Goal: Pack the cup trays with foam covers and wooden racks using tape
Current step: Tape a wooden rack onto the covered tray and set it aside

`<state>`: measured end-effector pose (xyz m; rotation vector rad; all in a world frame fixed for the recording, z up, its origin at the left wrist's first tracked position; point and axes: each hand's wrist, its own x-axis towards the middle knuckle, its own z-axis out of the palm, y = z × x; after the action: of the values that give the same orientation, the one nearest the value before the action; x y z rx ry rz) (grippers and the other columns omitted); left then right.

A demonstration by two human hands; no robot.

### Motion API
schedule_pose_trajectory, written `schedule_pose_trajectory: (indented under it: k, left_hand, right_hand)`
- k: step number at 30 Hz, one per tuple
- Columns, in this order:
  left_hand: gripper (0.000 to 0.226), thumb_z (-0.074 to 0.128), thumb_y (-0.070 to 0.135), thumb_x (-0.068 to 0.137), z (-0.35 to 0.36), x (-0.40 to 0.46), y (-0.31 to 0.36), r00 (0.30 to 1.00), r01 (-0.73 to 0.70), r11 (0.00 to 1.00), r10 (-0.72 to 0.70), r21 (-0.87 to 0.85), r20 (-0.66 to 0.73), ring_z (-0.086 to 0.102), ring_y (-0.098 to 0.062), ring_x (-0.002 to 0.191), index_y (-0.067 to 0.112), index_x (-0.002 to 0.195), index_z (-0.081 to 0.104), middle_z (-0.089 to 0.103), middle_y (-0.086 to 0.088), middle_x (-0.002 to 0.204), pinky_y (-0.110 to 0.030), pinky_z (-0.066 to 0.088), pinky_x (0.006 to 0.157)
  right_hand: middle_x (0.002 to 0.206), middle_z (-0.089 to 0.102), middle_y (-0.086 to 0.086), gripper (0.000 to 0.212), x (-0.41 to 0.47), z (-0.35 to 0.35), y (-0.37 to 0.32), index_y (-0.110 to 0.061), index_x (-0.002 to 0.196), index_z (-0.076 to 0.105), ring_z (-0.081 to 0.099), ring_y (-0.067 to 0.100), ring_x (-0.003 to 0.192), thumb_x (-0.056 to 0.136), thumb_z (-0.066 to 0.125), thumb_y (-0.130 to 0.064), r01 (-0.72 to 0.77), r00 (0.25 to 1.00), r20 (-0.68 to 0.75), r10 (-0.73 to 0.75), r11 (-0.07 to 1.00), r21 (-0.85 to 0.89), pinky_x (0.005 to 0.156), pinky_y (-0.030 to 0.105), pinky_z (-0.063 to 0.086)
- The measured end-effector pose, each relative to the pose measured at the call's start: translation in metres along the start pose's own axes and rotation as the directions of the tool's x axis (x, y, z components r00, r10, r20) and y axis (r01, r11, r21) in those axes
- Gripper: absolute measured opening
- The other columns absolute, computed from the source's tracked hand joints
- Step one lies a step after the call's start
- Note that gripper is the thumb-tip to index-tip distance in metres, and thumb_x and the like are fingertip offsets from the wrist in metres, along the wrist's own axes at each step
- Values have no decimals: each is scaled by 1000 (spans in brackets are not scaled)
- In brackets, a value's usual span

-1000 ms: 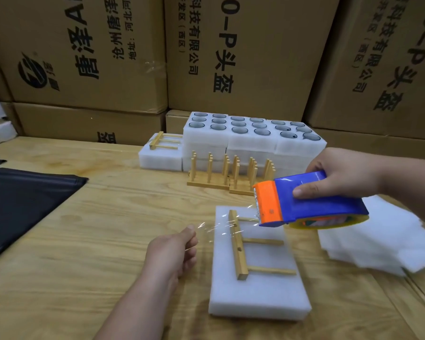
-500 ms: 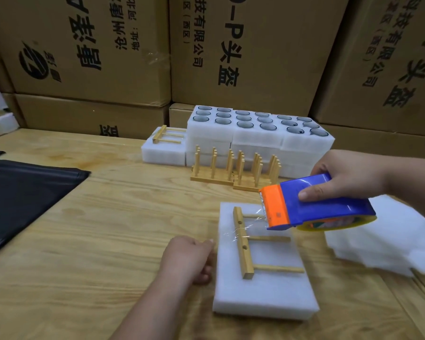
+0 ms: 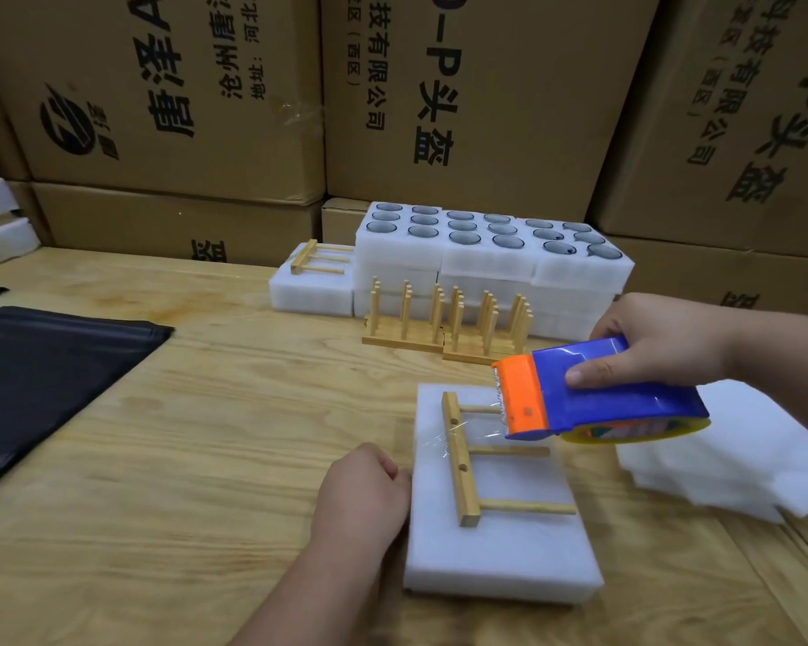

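At the lower centre of the frame, a foam-covered cup tray (image 3: 500,547) lies flat on the table (image 3: 183,459) with a wooden rack (image 3: 462,463) on its top. The left hand (image 3: 362,487), fingers curled, presses the clear tape (image 3: 467,431) end against the tray's left edge, likely anchoring it. The right hand (image 3: 658,342) grips the blue-and-orange tape dispenser (image 3: 598,394) just above the rack, keeping the strip taut across it. In the upper centre, open foam trays (image 3: 490,254) hold cups in their round wells, with spare racks (image 3: 444,319) standing in front.
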<state>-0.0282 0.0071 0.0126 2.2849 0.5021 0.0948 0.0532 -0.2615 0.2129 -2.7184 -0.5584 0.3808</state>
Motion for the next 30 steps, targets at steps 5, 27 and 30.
schedule_pose_trajectory:
  k: [5, 27, 30]
  left_hand:
    - [9, 63, 31, 87, -10, 6, 9, 997, 19, 973, -1, -232, 77, 69, -18, 59, 22, 87, 65, 73, 4, 68, -27, 56, 59]
    - [110, 51, 78, 82, 9, -17, 84, 820, -564, 762, 469, 319, 329, -15, -12, 154, 21, 161, -1, -3, 7, 170, -38, 4, 126]
    - [109, 49, 79, 82, 10, -17, 84, 818, -567, 755, 470, 329, 332, -15, -11, 154, 22, 161, 1, -3, 7, 170, -38, 4, 126]
  right_hand:
    - [62, 72, -5, 60, -3, 2, 1, -33, 63, 71, 64, 7, 55, 47, 65, -91, -1, 1000, -10, 1, 1000, 5, 55, 24, 46]
    - [57, 67, -10, 64, -14, 25, 31, -31, 57, 67, 60, 2, 51, 44, 59, -94, -83, 997, -2, 83, 994, 71, 51, 17, 42]
    - [51, 60, -9, 64, -16, 30, 41, -29, 50, 63, 53, 2, 47, 45, 60, -92, -87, 996, -2, 88, 992, 94, 47, 15, 37]
